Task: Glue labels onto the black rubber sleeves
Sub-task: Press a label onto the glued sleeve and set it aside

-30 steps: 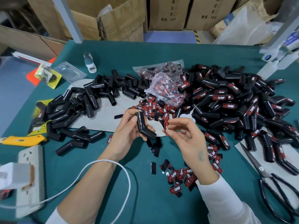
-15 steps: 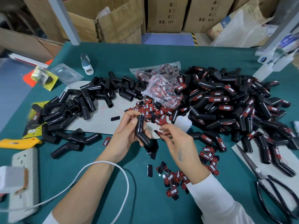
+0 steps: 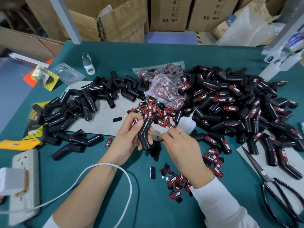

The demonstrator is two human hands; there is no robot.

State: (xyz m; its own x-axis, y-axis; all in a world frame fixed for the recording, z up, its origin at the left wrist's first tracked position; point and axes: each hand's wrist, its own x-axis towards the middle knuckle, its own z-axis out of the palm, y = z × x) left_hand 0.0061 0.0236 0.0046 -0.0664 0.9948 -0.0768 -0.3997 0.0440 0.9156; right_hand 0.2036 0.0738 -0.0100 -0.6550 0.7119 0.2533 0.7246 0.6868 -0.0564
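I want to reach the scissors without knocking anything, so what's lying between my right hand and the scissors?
In the head view, scattered red-and-black labels lie on the green mat between the right hand and the scissors.

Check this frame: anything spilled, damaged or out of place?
Nothing spilled or damaged. Loose labels lie scattered on the mat, some face down, and open scissors sit at its right edge. The left hand holds a sleeve normally.

Cardboard boxes (image 3: 171, 14) behind green table (image 3: 164, 53)
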